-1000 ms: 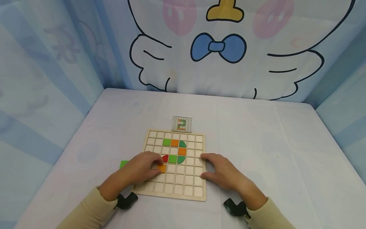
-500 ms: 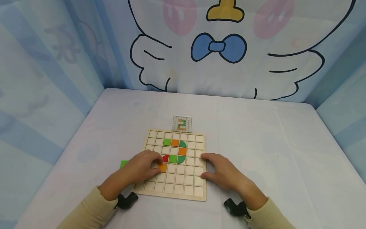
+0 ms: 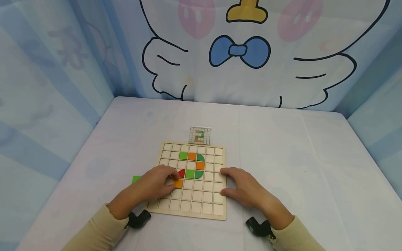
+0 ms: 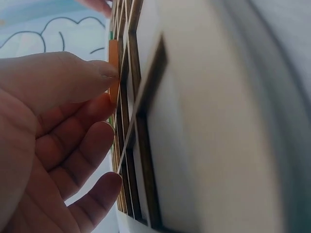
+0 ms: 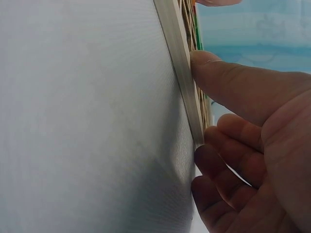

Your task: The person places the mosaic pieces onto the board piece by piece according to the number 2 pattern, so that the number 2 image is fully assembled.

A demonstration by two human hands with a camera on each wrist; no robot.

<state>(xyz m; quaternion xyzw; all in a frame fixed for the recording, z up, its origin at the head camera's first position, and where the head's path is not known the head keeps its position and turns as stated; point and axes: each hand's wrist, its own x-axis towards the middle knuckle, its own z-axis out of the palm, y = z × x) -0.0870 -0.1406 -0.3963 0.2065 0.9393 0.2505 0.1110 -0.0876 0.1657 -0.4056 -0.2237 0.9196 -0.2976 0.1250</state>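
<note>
A square wooden grid board point(image 3: 196, 196) lies on the table. My left hand point(image 3: 154, 182) reaches over its left side and pinches an orange square tile point(image 3: 178, 183) between thumb and fingers. In the left wrist view, that orange tile point(image 4: 113, 51) stands slightly proud of the grid, the thumb at its edge. Just behind it sit a red quarter-round tile point(image 3: 181, 173), a light green square point(image 3: 190, 174) and a dark green quarter-round point(image 3: 199, 174). My right hand point(image 3: 245, 187) rests at the board's right rim, thumb and fingers spread; its thumb point(image 5: 204, 63) touches the edge.
Farther back on the board are another light green square point(image 3: 183, 156), orange squares point(image 3: 192, 156) and a dark green quarter-round point(image 3: 200, 158). A small pattern card point(image 3: 200, 136) lies behind the board. A green tile point(image 3: 136, 179) shows partly left of it, beyond my left wrist.
Almost nothing differs. The orange tile under my left fingers stays in about the same cell, and my right hand keeps its place at the rim.
</note>
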